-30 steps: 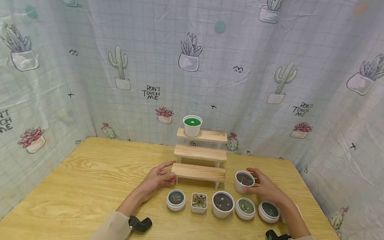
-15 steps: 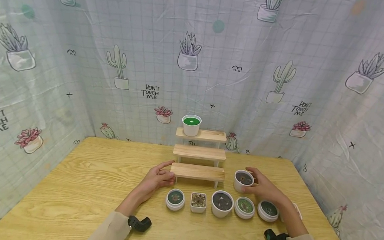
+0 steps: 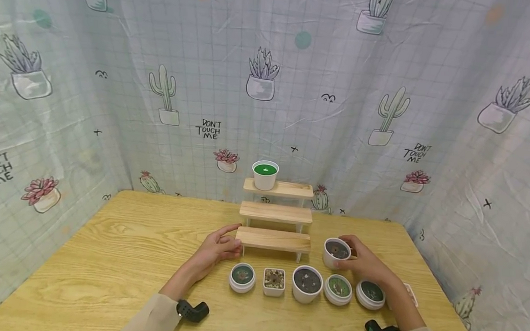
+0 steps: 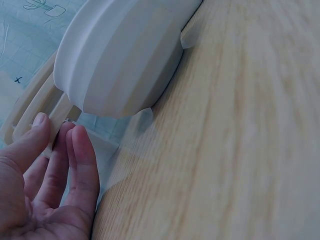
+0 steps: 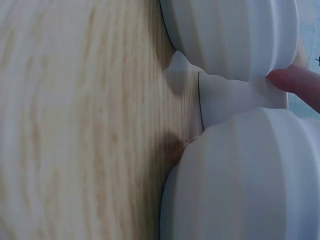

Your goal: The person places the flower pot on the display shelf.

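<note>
In the head view my right hand point(image 3: 363, 259) grips a round white pot point(image 3: 332, 259) with dark fill, right of the bottom step of a three-tier wooden stand point(image 3: 272, 239). The right wrist view shows one finger point(image 5: 295, 82) at the upper part of this pot point(image 5: 225, 102), partly hidden behind two nearer pots. My left hand point(image 3: 212, 251) pinches the left end of the bottom step, thumb in front and fingers behind. In the left wrist view that hand point(image 4: 55, 195) is close beside a ribbed white pot point(image 4: 120, 55). A green-filled white pot point(image 3: 265, 176) stands on the top step.
In front of the stand are a round pot point(image 3: 242, 283), a square pot with pebbles point(image 3: 274, 287), a larger dark-filled pot point(image 3: 306, 292), a green-filled pot point(image 3: 338, 295) and another round pot point(image 3: 370, 301). My right forearm partly hides one more pot point(image 3: 411, 294). A printed curtain point(image 3: 179, 144) surrounds the table.
</note>
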Available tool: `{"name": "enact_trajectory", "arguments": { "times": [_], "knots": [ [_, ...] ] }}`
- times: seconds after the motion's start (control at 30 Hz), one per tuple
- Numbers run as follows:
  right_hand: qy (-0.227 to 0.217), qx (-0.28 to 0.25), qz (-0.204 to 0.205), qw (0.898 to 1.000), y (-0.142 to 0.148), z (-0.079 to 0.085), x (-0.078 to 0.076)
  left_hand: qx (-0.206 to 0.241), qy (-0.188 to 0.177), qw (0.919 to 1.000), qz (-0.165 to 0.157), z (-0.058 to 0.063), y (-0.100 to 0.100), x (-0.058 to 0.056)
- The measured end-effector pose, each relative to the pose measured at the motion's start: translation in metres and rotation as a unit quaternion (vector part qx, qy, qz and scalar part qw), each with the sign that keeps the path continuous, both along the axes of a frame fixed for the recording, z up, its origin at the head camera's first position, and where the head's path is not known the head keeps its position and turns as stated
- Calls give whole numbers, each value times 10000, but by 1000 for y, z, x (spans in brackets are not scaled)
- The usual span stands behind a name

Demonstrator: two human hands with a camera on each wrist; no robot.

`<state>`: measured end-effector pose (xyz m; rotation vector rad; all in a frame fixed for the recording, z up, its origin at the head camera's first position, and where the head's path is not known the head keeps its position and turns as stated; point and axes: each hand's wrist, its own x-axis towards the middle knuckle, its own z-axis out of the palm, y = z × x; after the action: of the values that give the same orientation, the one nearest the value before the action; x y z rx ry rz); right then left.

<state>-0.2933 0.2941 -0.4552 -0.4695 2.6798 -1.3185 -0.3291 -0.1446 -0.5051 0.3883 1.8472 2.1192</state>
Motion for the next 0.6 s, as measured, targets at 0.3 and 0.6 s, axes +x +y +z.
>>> {"name": "enact_trajectory", "arguments": {
  "times": [0.3, 0.6],
  "knots": [
    [-23, -17, 24, 10000, 0, -1, -1, 2, 7, 10000, 22, 1, 0, 1],
    [-2, -60, 15, 10000, 0, 0, 1, -1, -32, 10000, 25, 1, 0, 2]
  ]
}}
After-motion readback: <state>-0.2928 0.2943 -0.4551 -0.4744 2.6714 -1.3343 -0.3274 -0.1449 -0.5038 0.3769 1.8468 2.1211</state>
